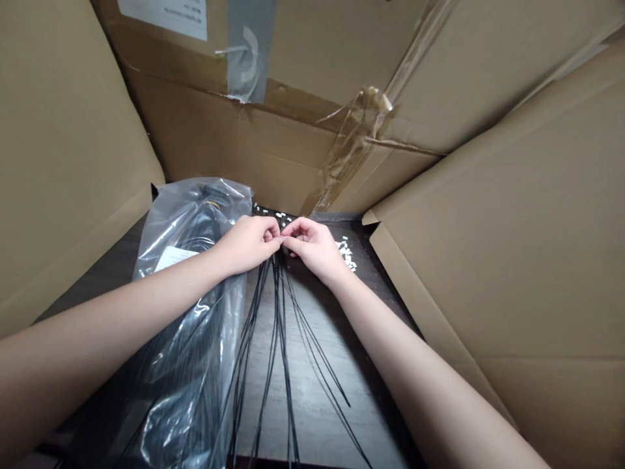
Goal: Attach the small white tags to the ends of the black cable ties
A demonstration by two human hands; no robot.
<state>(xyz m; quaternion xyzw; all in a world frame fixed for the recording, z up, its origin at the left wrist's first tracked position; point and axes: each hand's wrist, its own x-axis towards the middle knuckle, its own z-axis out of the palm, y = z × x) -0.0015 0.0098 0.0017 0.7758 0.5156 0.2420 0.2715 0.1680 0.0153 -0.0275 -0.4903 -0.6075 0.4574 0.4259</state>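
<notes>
My left hand and my right hand meet fingertip to fingertip above the dark table, both in a pinch. Between the fingertips is something too small and covered to make out. Several thin black wires run from just under my hands toward the table's front edge, fanned out in loose strands. Small white connectors lie in a pile right of my right hand. A few more white connectors are scattered just beyond my fingers.
A clear plastic bag full of black wires, with a white label, lies under my left forearm. Cardboard panels stand left, right and at the back, with tape on the back one. The table is dark.
</notes>
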